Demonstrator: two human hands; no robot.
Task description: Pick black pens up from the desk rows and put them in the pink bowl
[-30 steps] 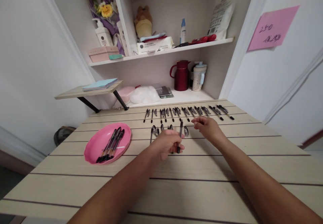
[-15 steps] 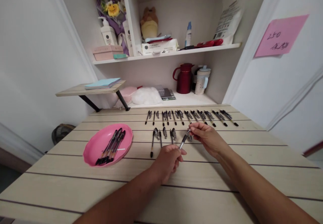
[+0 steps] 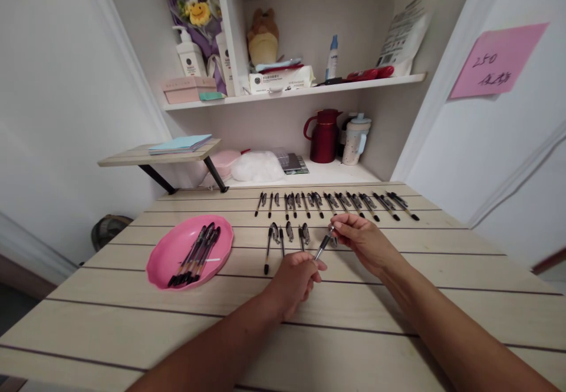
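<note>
My left hand point(image 3: 303, 280) is closed around the lower barrel of a black-gripped pen point(image 3: 323, 246), which slants up to the right. At its tip, my right hand point(image 3: 360, 240) pinches with thumb and finger; whether it grips the metal tip itself or a small part there is too small to tell. Just beyond my left hand, a short row of pen bodies point(image 3: 267, 250) and dark caps point(image 3: 289, 231) lies on the table. Behind it runs a longer row of uncapped pens and caps point(image 3: 342, 201).
At the left, a pink scalloped dish point(image 3: 154, 262) holds several black pens point(image 3: 197, 253) and a white strip. A small raised stand point(image 3: 132, 156) with papers is behind it. On the shelves stand a red jug point(image 3: 323, 138) and a tumbler point(image 3: 355, 141).
Both hands keep the same hold on the pen, with hardly any movement. The whole view has shifted very slightly.
</note>
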